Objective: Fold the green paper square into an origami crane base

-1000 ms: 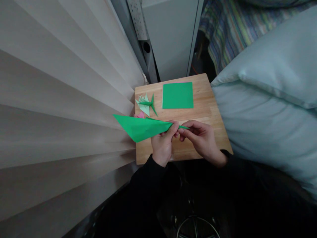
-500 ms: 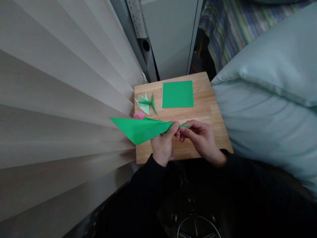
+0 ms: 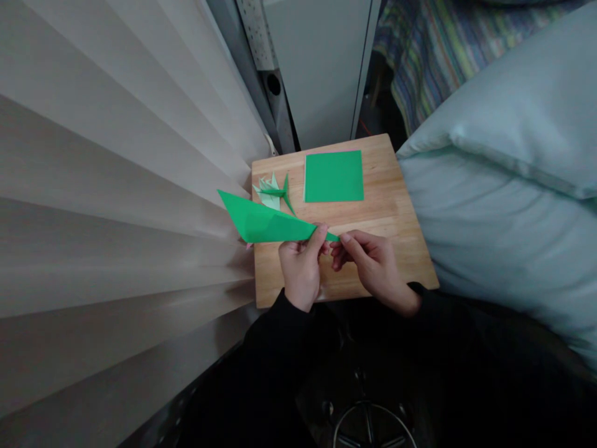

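A long, pointed piece of folded green paper (image 3: 265, 222) is held above the near half of the small wooden table. My left hand (image 3: 302, 267) is closed on it, thumb on top, close to its narrow end. My right hand (image 3: 373, 264) pinches the narrow right tip between thumb and fingers. The wide end points up and to the left. Behind the wide end sit a folded dark green paper shape (image 3: 285, 193) and pale green folded papers (image 3: 268, 198). Only a sliver of a pink folded paper (image 3: 249, 246) shows below the held paper.
The wooden table (image 3: 382, 205) carries a stack of square paper (image 3: 334, 176), green on top, at its far side. A pleated curtain (image 3: 140, 174) borders the left edge. Pale bedding (image 3: 494, 205) lies to the right, and a grey cabinet (image 3: 321, 68) stands behind.
The wide end of the green paper has swung upward and turned, now covering most of the pink paper. My right hand has shifted slightly left, still pinching the tip.
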